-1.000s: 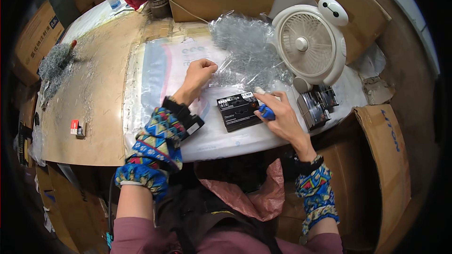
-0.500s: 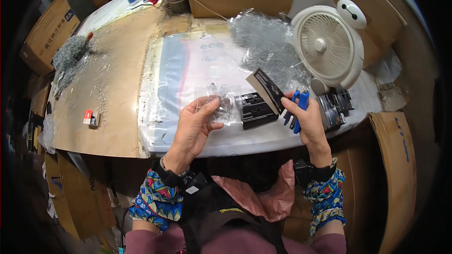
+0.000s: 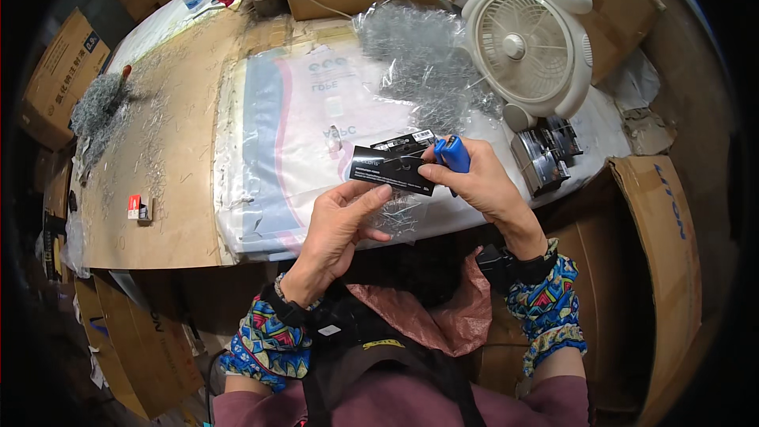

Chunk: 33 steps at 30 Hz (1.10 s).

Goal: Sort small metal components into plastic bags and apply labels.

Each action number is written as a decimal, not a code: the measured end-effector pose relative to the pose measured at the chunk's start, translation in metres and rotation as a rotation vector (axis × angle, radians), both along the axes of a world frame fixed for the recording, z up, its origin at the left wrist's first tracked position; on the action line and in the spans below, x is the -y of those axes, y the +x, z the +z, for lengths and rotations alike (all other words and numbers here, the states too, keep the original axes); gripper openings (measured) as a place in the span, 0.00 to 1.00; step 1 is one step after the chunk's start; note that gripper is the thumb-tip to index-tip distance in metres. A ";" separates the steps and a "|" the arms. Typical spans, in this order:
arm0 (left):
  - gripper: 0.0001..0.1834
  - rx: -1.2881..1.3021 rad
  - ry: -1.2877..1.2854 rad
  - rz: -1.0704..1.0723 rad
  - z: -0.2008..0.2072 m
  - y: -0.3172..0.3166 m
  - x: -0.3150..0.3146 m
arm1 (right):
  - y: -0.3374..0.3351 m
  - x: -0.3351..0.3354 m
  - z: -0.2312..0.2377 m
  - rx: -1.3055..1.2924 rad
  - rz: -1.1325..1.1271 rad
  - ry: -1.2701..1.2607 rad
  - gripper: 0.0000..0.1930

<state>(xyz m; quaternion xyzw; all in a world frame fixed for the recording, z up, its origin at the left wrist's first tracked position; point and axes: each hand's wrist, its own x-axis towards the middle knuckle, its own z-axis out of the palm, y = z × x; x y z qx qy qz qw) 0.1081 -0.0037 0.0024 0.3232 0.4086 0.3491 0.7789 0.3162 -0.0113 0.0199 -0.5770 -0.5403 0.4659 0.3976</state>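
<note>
Over tabletop (image 3: 182, 229), R grip (image 3: 492, 187) pinches blk card (image 3: 387, 171) plus blue tool (image 3: 454, 156); L grip (image 3: 336, 221) pinches clear bag (image 3: 401, 217) just below. Crowded R fingers could drop card; loose pinch might lose bag.

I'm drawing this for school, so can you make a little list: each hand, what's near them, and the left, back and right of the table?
Left hand: seems to pinch a clear packet of thin bits
Right hand: holds a black printed card and a blue-handled tool
Just behind the card: another black printed piece
Table left: small red-and-white box, grey tangle
Table back: clear plastic bag
Table right: white fan, stacked dark packs
</note>
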 end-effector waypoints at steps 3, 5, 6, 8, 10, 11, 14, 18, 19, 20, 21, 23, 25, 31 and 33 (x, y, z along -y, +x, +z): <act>0.13 0.011 0.002 0.055 -0.011 -0.003 0.002 | -0.003 -0.001 -0.010 0.115 -0.004 0.064 0.11; 0.12 -0.009 0.001 0.071 -0.016 -0.004 0.003 | -0.006 -0.001 -0.015 0.131 0.002 0.080 0.11; 0.11 -0.025 0.001 0.078 -0.016 -0.003 0.004 | -0.006 0.000 -0.015 0.153 -0.001 0.096 0.12; 0.11 -0.025 0.020 0.092 -0.015 -0.002 0.005 | -0.006 0.003 -0.013 0.151 -0.009 0.098 0.11; 0.11 -0.033 0.036 0.112 -0.017 -0.002 0.006 | -0.008 0.003 -0.014 0.141 -0.012 0.097 0.11; 0.11 -0.034 0.053 0.104 -0.019 -0.004 0.006 | -0.009 0.003 -0.014 0.125 -0.020 0.109 0.11; 0.11 0.004 0.017 0.128 -0.018 -0.003 0.007 | -0.012 0.004 -0.011 -0.018 -0.100 0.079 0.09; 0.12 0.062 -0.121 0.191 -0.010 -0.002 0.006 | -0.003 0.003 -0.010 -0.237 -0.226 0.035 0.11; 0.12 0.064 -0.121 0.189 -0.010 -0.001 0.006 | 0.000 0.004 -0.010 -0.280 -0.242 0.005 0.11; 0.13 0.077 -0.117 0.189 -0.009 0.000 0.007 | 0.004 0.005 -0.012 -0.257 -0.235 -0.020 0.11; 0.14 0.087 -0.114 0.192 -0.008 0.000 0.007 | 0.004 0.006 -0.013 -0.258 -0.235 -0.022 0.11; 0.14 0.063 -0.099 0.168 -0.010 0.001 0.007 | 0.005 0.008 -0.015 -0.245 -0.225 -0.073 0.11; 0.15 0.038 -0.084 0.144 -0.010 0.001 0.007 | 0.003 0.008 -0.012 -0.227 -0.185 -0.106 0.11; 0.15 0.038 -0.066 0.076 -0.012 -0.001 0.007 | -0.005 0.006 -0.007 -0.091 -0.077 -0.074 0.10; 0.13 0.050 -0.090 0.102 -0.010 0.000 0.008 | -0.005 0.004 -0.010 -0.019 -0.059 0.003 0.09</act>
